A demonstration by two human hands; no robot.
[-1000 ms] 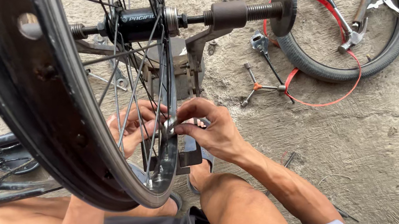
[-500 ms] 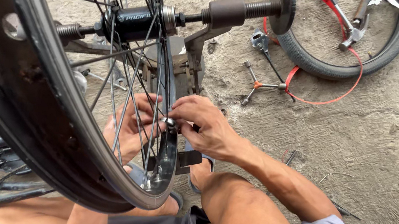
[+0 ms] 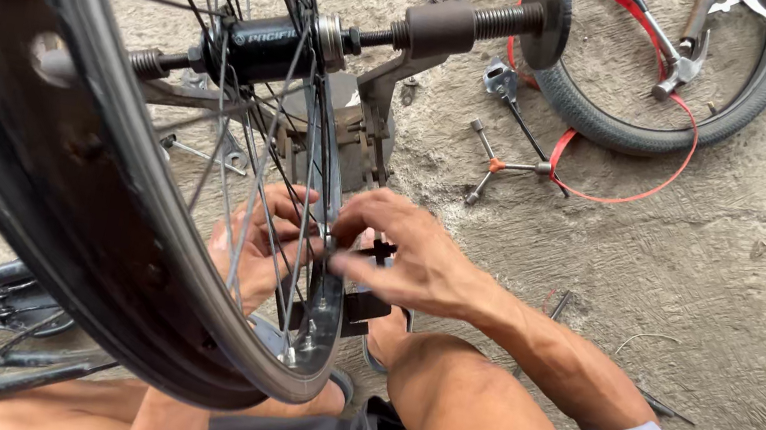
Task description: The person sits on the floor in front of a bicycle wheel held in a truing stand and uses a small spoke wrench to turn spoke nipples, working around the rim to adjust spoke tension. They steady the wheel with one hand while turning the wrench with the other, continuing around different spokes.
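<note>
Closest in, a black bike wheel (image 3: pixel 136 310) sits in a truing stand (image 3: pixel 391 95) on the concrete floor (image 3: pixel 745 299), and the right hand (image 3: pixel 407 259) has its fingertips pinched on a small black spoke key (image 3: pixel 382 249) right at the rim. The left hand (image 3: pixel 259 242) is behind the spokes, fingers curled loosely against them, can't tell if it's gripping anything. Further back toward the floor's far edge there's a three-way wrench (image 3: pixel 502 165), a tyre (image 3: pixel 662 105) and a red rim strip (image 3: pixel 632 171).

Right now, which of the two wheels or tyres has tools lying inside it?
The bare black tyre flat on the concrete at top right; a hammer lies inside it. The spoked wheel stands upright.
</note>
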